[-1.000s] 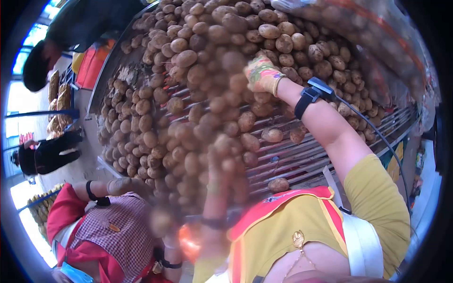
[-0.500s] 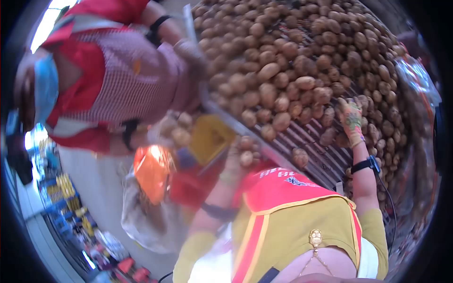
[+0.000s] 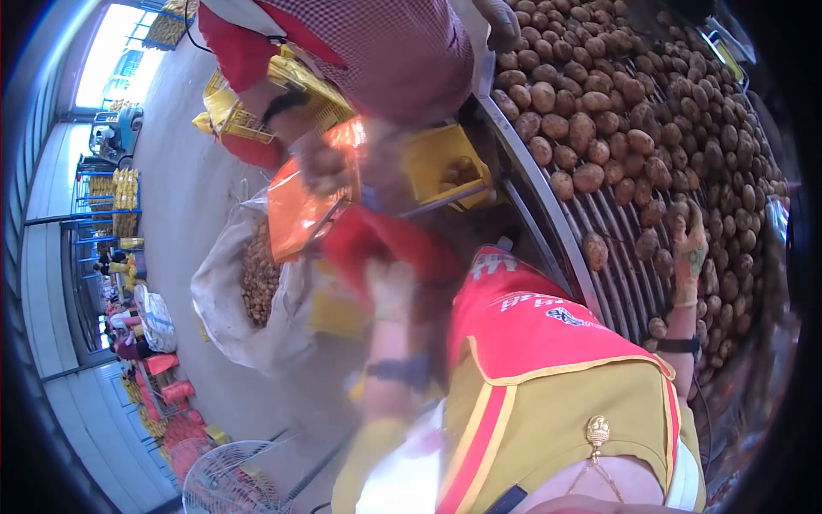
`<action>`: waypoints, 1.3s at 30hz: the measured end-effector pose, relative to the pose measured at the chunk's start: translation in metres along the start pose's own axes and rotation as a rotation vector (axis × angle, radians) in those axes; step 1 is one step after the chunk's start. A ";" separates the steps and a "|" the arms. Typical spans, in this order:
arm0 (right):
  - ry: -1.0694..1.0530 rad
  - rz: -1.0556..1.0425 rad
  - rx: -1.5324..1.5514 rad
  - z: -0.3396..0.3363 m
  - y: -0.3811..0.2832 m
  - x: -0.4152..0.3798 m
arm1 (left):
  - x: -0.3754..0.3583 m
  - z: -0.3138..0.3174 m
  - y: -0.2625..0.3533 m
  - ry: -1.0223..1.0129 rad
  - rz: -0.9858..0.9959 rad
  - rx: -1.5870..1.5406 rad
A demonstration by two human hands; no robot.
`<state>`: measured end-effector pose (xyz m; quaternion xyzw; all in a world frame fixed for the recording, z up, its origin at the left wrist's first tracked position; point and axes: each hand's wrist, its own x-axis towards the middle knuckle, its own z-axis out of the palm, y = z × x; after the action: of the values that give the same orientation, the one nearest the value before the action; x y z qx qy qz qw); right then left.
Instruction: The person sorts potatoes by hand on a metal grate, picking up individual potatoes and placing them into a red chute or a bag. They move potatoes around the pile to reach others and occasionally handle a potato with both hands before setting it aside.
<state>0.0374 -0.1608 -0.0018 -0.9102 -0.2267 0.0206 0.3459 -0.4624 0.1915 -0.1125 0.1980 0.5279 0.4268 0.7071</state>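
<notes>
My right hand (image 3: pixel 688 257), in a patterned glove, reaches over a slatted metal sorting table (image 3: pixel 612 244). Its fingers curl around a potato (image 3: pixel 680 216) among many others. Smeared by motion, my left hand (image 3: pixel 390 287) is at a red bag or lined opening (image 3: pixel 364 248) left of the table; its fingers and anything in them cannot be made out. Loose potatoes (image 3: pixel 588 177) cover much of the slats. Close to my right hand lie a few single potatoes (image 3: pixel 595 251).
Across from me stands a co-worker in a checked apron (image 3: pixel 402 51), one blurred hand (image 3: pixel 330 167) near an orange bag (image 3: pixel 304 206). A yellow crate (image 3: pixel 428 163) holds some potatoes. A white sack (image 3: pixel 223 287) with small potatoes and a wire-guarded fan (image 3: pixel 231 475) stand on the left.
My left hand has swung left from the table edge to the red bag; the potatoes seen in it before no longer show. My right hand stays among the potatoes. The view has shifted left.
</notes>
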 end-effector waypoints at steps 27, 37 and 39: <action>-0.436 0.385 0.884 0.016 0.025 -0.185 | 0.028 -0.030 0.227 -0.456 0.148 -0.513; 0.057 0.194 0.173 -0.046 -0.035 -0.242 | -0.127 0.302 -0.073 -1.532 0.405 1.397; 0.364 0.272 -0.050 -0.063 -0.017 -0.270 | -0.153 0.319 -0.105 -1.833 0.653 1.443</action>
<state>-0.1991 -0.3043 0.0250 -0.9294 -0.0364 -0.1035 0.3524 -0.1406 0.0629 0.0156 0.8995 -0.1272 -0.1061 0.4044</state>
